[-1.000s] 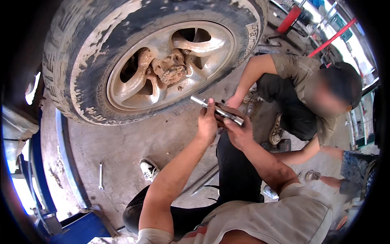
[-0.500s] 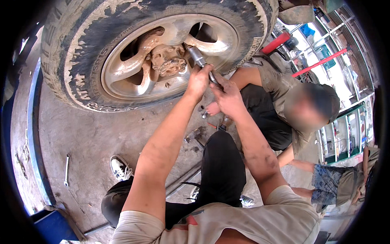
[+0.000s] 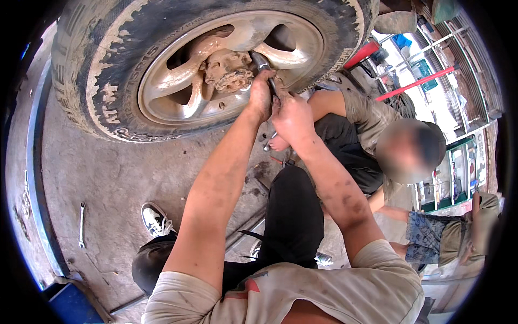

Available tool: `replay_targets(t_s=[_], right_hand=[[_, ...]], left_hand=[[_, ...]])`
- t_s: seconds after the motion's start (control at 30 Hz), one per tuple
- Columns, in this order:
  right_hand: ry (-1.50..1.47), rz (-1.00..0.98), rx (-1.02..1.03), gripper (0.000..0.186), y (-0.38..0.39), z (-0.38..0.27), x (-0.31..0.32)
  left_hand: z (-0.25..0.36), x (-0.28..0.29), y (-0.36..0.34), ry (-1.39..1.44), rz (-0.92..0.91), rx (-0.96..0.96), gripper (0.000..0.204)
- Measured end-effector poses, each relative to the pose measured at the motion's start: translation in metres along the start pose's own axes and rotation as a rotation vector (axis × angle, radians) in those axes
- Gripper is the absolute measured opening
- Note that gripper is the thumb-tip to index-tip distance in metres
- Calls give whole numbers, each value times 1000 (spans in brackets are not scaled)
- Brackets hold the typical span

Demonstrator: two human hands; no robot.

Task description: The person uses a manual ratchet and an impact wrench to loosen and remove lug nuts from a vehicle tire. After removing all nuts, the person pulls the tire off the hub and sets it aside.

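A muddy tyre (image 3: 116, 59) on a silver alloy wheel (image 3: 162, 81) fills the top of the view, with a dirt-caked hub (image 3: 229, 73) at its centre. Beside that hub, a socket wrench (image 3: 263, 62) reaches into a recess of the wheel; its tip is hidden there. My left hand (image 3: 261, 96) is closed round the tool just behind the silver socket. Further back, my right hand (image 3: 292, 116) grips the dark handle, most of which the fingers cover.
Close on the right crouches a person (image 3: 350, 129); another person in patterned shorts (image 3: 426, 235) is farther right. A wrench (image 3: 82, 224) lies on the concrete floor at left, near a long metal rail (image 3: 36, 162). A blue bin (image 3: 75, 302) stands lower left, and a red bar (image 3: 415, 85) slants at upper right.
Both hands and the tool have shifted slightly; the socket sits deeper in the wheel recess. My right hand has turned and closed more over the handle.
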State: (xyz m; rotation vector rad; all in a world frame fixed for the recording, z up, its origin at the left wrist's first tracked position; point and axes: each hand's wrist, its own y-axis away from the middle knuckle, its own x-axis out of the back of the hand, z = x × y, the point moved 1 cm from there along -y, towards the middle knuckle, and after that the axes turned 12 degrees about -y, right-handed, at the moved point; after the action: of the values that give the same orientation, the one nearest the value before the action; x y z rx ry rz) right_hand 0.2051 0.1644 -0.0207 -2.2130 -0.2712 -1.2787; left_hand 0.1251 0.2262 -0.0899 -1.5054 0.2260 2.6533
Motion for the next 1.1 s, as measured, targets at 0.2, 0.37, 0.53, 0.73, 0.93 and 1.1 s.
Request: replay_targets(t_s=[0.2, 0.37, 0.53, 0.73, 0.93, 1.1], right_hand=[[-224, 98, 44, 34, -5, 8, -14], [-512, 99, -55, 30, -5, 22, -24], [-1077, 69, -473, 33, -1, 6, -21], [-434, 51, -92, 40, -3, 24, -16], [-131, -36, -111, 38, -12, -3, -16], [-306, 127, 103, 28, -20, 17, -23]], left_hand=[[3, 0, 3, -61, 32, -65, 21], [1, -1, 5, 17, 15, -131, 26], [-2, -2, 8, -65, 69, -144, 34], [-5, -4, 3, -77, 103, -136, 37], [4, 6, 2, -38, 34, -129, 32], [-1, 1, -1, 45, -31, -158, 35]])
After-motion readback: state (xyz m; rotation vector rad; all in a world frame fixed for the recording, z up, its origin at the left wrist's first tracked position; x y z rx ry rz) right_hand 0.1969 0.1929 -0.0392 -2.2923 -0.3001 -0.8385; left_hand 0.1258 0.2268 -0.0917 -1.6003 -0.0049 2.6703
